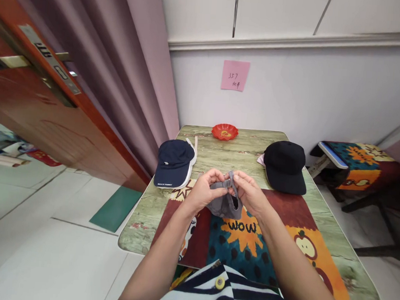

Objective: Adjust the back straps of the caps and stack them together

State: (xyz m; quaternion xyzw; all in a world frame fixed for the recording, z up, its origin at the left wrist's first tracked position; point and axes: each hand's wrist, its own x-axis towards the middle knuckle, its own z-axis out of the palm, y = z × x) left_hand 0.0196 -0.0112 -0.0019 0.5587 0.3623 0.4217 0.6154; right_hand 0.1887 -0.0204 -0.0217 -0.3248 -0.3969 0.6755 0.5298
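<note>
A grey cap (225,206) hangs between my two hands, over the printed mat (193,239). My left hand (206,187) is closed on the cap's back strap, next to its buckle. Opposite it, my right hand (248,191) pinches the strap's other part, with thumb and fingertips together. Part of the cap is hidden behind my fingers. A navy cap (174,161) with a white edge lies to the left of my hands. To their right sits a black cap (285,166), with something pale pink showing at its side.
A red scalloped dish (225,132) stands at the back of the green wood-patterned table (139,224). A pink note (235,75) is stuck on the wall behind. An orange-brown door (67,112) and purple curtain (124,61) border the left; another mat-covered surface (368,158) is at the right.
</note>
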